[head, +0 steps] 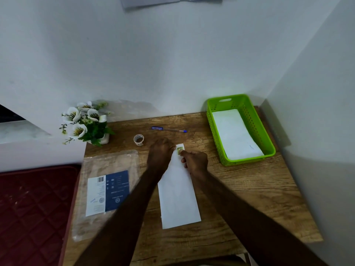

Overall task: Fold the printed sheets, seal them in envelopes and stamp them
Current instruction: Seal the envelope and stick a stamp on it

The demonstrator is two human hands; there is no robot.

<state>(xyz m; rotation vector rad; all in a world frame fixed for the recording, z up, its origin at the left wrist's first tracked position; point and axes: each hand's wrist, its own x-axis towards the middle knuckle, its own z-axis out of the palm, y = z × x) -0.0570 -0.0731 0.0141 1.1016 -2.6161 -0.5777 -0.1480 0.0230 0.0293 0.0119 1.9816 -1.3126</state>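
Seen from above: a wooden desk [240,191] pushed into a white corner. Lying lengthwise at the middle, a white envelope [178,196], its far end under both hands. On that far corner, a small green stamp [179,150]. Left hand [160,150] curled with fingertips at the stamp's left edge; right hand [195,161] curled, thumb and forefinger touching the stamp's near edge. Pinching or pressing: could not tell. At far right, a green basket [255,120] holding white envelopes [235,134]. Behind the hands, a blue pen [169,129] and a small cup [138,139]. At left, a clear plastic packet [107,191] and white flowers [84,121].
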